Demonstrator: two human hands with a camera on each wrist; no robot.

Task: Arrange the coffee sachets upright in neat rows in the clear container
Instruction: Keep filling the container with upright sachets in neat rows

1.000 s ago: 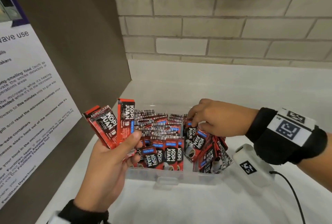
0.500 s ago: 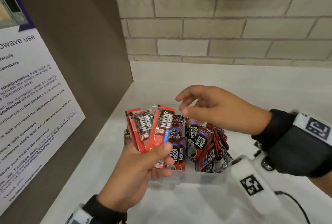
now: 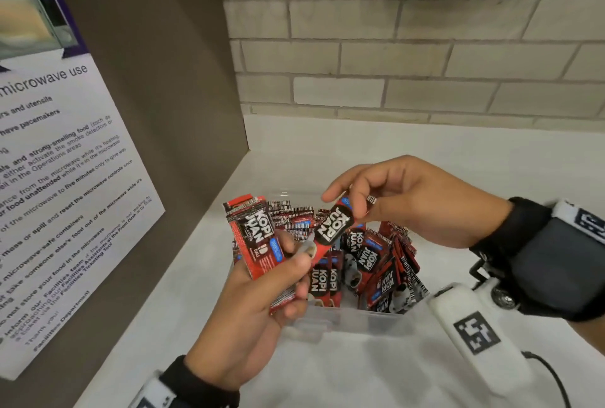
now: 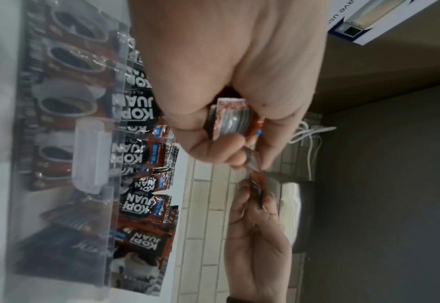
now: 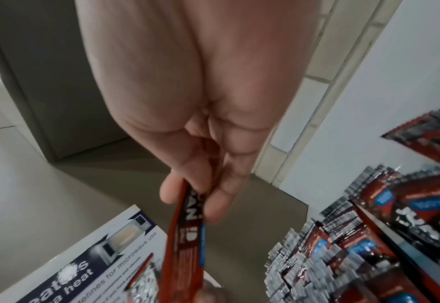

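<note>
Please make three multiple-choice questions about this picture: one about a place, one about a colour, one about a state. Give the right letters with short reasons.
1. Where is the poster about microwave use?
A. on the left panel
B. on the brick wall
C. flat on the counter

2. What is the main colour of the sachets?
A. green
B. red
C. yellow

3. What is the right hand doing?
A. resting open
B. pinching one sachet
C. lifting the container

Answers:
1 A: the poster hangs on the brown left panel.
2 B: the sachets in the clear container are red with black labels.
3 B: the right hand pinches one sachet, while the left hand grips a bundle.
</note>
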